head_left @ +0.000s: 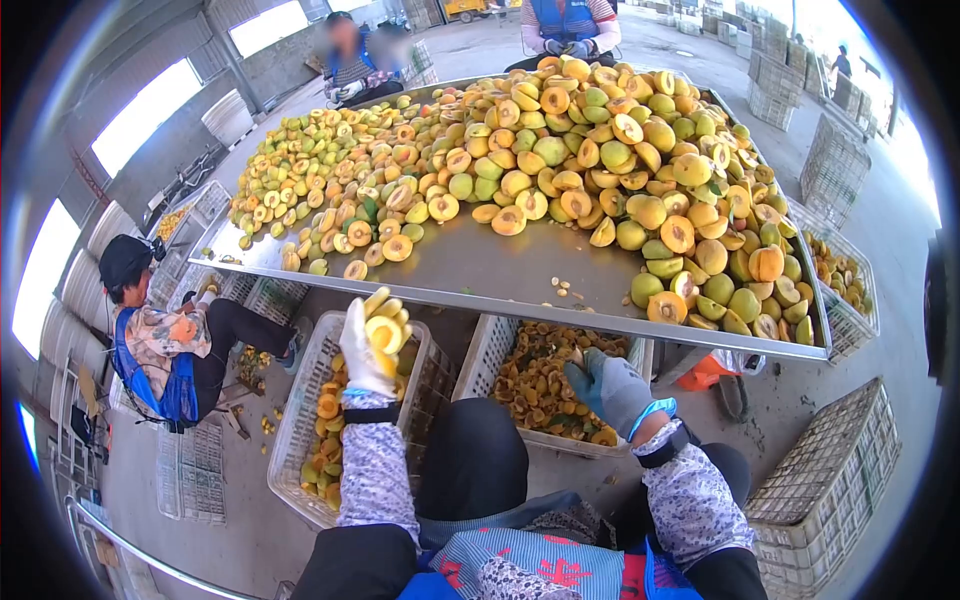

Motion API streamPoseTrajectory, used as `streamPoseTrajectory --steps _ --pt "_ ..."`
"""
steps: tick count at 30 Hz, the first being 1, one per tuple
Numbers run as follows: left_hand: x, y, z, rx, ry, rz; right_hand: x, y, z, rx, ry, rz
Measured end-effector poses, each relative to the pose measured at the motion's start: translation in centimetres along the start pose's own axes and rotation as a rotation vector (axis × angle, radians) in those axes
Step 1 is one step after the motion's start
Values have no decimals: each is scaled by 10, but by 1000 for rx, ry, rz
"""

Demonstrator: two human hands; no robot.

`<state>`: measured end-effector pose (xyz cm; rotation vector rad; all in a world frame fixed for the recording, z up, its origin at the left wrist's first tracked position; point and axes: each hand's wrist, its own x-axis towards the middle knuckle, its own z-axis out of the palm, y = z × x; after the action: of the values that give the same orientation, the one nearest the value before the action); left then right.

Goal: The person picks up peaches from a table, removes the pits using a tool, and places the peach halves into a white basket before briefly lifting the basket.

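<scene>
My left hand (360, 350), in a white and yellow glove, is raised over a light plastic crate (283, 455) of yellow peach halves. Its fingers are closed around a cut peach half (384, 334). My right hand (615, 388) wears a blue-grey glove and hovers at the right side of a second crate (482, 355), which is filled with brownish pits and scraps (545, 375). Those fingers are curled, and what they hold, if anything, is hidden. Beyond both hands, a heap of halved peaches (560, 150) covers much of a metal table (520, 260).
At the left sits a person in a blue vest (170, 350); two more people are across the table. A stack of crates (825, 490) stands to my right, near a red bag (705, 370) under the table edge. Loose fruit lies on the left floor.
</scene>
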<state>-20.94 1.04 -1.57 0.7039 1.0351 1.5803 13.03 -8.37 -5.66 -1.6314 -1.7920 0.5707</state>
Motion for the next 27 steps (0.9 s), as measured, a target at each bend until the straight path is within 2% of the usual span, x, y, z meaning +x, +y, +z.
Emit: streamPoseTrajectory --steps 2,4,6,7,10,11,13,15,16,18,20,22,24,26,27 --pt "18 -3 -64 162 112 -34 -1 2 3 36 -20 -21" --pt "35 -7 -110 1254 332 109 4 -5 3 49 -3 -22" --pt "20 -8 -91 1271 471 460 6 -17 0 135 -17 3" --pt "26 -10 -80 1217 446 580 9 -19 1 159 -7 -7" --pt "31 -1 7 996 204 761 19 -25 0 266 -19 -4" --pt "47 -5 27 1031 104 833 22 -25 1 266 0 -28" --pt "66 -11 84 1002 -80 688 28 -25 1 288 25 -44" --pt "85 -14 137 1213 -180 517 29 -32 -5 308 -13 -27" --pt "105 -18 155 1283 -263 350 28 -33 -3 324 -34 -24" --pt "138 -24 189 1508 -326 163 35 -32 -3 346 -55 -37" --pt "179 -51 199 1635 -309 84 35 -30 7 361 -38 -56" --pt "196 -66 208 1828 -449 54 39 -23 14 352 -2 -53" --pt "180 -64 226 1812 -496 -11 43 -22 8 301 -35 -56" --pt "162 -72 230 1866 -636 92 42 -22 2 273 -88 -46" --pt "142 -70 230 1856 -634 123 39 -21 -1 287 -95 -40"
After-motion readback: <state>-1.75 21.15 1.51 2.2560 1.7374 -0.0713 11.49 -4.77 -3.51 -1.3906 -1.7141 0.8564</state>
